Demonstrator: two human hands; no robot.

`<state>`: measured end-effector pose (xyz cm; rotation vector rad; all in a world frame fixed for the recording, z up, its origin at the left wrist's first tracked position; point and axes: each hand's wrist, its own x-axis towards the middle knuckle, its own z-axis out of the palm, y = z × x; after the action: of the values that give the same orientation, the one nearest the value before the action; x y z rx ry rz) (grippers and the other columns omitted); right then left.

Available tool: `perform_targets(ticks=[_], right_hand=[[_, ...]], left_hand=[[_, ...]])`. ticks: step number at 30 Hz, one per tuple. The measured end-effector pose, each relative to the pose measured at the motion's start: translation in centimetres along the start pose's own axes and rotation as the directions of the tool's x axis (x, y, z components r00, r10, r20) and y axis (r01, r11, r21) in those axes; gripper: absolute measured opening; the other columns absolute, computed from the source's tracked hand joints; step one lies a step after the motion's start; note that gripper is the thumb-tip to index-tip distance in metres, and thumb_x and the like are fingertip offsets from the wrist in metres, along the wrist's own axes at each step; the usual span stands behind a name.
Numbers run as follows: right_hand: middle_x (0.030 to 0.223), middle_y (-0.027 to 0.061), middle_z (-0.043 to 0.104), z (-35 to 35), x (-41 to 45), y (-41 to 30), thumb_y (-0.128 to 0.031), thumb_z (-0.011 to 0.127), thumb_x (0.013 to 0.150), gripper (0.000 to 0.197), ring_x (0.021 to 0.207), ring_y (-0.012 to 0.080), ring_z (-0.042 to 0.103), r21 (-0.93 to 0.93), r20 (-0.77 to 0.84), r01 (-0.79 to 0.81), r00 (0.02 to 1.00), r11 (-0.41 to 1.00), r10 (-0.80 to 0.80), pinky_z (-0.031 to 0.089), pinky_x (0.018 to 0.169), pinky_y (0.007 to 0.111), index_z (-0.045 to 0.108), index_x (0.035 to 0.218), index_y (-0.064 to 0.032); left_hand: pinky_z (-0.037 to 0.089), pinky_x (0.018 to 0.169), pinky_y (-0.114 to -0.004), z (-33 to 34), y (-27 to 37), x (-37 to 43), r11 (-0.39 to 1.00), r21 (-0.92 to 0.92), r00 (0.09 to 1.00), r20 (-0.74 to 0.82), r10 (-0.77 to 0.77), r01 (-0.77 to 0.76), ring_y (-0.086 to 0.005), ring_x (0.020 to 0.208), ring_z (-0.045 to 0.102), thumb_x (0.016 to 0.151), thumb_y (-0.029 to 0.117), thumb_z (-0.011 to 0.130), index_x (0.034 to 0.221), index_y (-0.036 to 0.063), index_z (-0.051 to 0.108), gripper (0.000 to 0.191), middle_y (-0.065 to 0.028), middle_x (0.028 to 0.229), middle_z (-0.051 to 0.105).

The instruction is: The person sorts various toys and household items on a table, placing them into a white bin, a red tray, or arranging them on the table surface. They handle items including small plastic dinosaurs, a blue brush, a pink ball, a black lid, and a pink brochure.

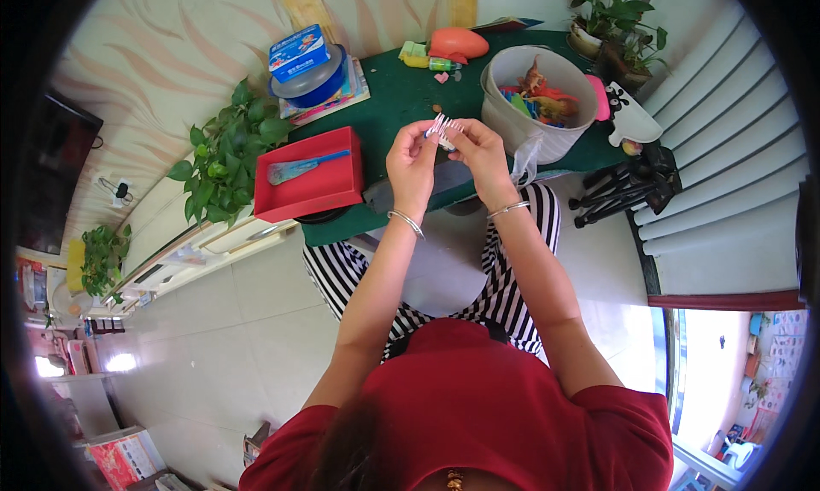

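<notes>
Both of my hands meet above the green-covered table, holding a small white comb-like item (444, 130) with several prongs and bits of blue at its ends. Whether it is one piece or two cannot be told. My left hand (412, 155) pinches its left side between thumb and fingers. On the right side, the thumb and fingers of my right hand (479, 150) close on it. Beneath my wrists, a dark grey flat object (384, 195) lies at the table's near edge. A red open box (307, 193) stands left of my hands, with a blue translucent spatula-like item (307, 166) inside.
A whitish fabric bin (541, 135) of plastic toy animals stands right of my hands. Behind are a blue lidded bowl (314, 84) with a blue box (299, 52) on top, and an orange object (458, 43). Potted plants flank the table (397, 94); a folded black tripod (631, 187) stands right.
</notes>
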<state>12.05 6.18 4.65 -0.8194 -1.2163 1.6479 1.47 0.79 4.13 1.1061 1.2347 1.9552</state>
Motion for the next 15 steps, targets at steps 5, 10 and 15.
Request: perform_targets(ticks=[5,10,15], right_hand=[[0.082,-0.0017,0.063,-2.6,0.6,-1.4,-0.010,0.064,0.086,0.011,0.070,0.0033,0.055,-0.081,-0.178,0.251,0.949,0.964,-0.262,0.046,0.058,0.018,0.064,0.095,-0.0036],[0.089,0.0020,0.065,-9.3,4.8,-2.4,-0.008,0.062,0.086,0.020,0.076,0.0073,0.060,-0.342,-0.191,0.426,0.841,0.838,-0.505,0.048,0.065,0.020,0.061,0.104,-0.0002],[0.110,0.0168,0.058,-10.4,5.2,-2.0,-0.003,0.062,0.075,0.032,0.102,0.0331,0.053,-0.839,-0.087,0.372,0.628,0.397,-0.773,0.042,0.089,0.040,0.057,0.107,-0.0012]], left_hand=[[0.047,0.069,-0.020,4.0,-1.1,2.1,0.999,-0.042,0.994,0.110,-0.001,0.006,-0.0056,0.078,0.057,0.087,0.001,0.059,0.099,0.0008,0.059,0.012,-0.0027,0.092,0.064],[0.049,0.074,-0.025,9.5,-3.1,6.0,0.980,0.106,0.949,0.287,0.132,-0.168,-0.0130,0.087,0.062,0.084,-0.002,0.057,0.102,0.0005,0.060,0.018,-0.0070,0.096,0.066],[0.052,0.078,-0.029,9.1,-7.2,6.1,0.909,0.281,0.898,0.403,0.179,-0.308,-0.0207,0.095,0.062,0.082,0.003,0.061,0.102,0.0006,0.062,0.019,-0.0110,0.111,0.062]])
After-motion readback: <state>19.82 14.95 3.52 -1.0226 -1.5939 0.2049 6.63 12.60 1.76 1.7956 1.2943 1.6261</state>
